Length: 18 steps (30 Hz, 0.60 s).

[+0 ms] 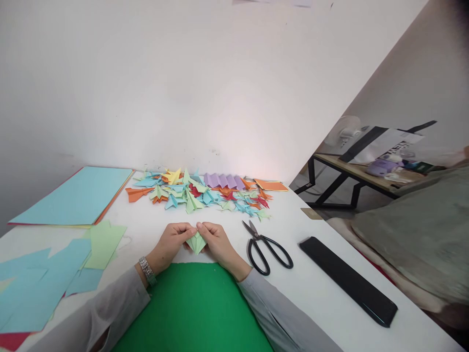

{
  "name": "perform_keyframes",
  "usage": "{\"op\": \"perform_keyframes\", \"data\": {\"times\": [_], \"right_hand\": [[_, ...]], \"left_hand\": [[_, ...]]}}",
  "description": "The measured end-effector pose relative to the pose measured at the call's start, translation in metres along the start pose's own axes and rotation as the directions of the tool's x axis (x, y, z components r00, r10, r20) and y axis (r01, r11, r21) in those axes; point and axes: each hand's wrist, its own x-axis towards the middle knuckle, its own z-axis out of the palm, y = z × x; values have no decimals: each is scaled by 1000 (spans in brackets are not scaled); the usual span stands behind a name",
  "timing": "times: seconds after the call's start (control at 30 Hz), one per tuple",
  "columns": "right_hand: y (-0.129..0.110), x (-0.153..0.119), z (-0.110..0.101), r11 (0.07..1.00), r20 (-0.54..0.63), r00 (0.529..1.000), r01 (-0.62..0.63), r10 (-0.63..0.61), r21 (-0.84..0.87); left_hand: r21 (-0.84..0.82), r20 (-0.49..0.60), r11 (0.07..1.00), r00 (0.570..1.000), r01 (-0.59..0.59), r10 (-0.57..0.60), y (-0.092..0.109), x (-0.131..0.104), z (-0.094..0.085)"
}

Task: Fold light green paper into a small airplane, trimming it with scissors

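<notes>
A small piece of folded light green paper point(197, 243) is held between both hands near the table's front edge, its point toward me. My left hand point(172, 246) pinches its left side, with the thumb on top. On the right side, my right hand point(220, 244) grips it the same way. The two thumbs almost meet above the paper, and the fingers underneath are mostly hidden. Just beyond the hands lies a pile of folded paper shapes point(193, 201) in green, blue, orange, red and yellow, with a pleated purple paper point(224, 181) at its back.
Black-handled scissors point(266, 245) lie partly open right of my hands, and a long black case point(348, 280) lies farther right. Large blue sheets point(76, 195) and cut paper pieces point(107, 243) cover the left side. Orange paper point(271, 186) rests by the wall.
</notes>
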Motion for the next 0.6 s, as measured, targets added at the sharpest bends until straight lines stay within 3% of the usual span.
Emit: {"op": "perform_keyframes", "data": {"times": [0.37,0.6], "right_hand": [[-4,0,0,1000,-2,1000,15,-15,6],[-1,-1,-1,999,74,997,-27,26,21]], "left_hand": [[-15,-57,1000,998,25,-26,-5,1,1],[-33,-98,999,995,23,-27,-2,1,0]]}}
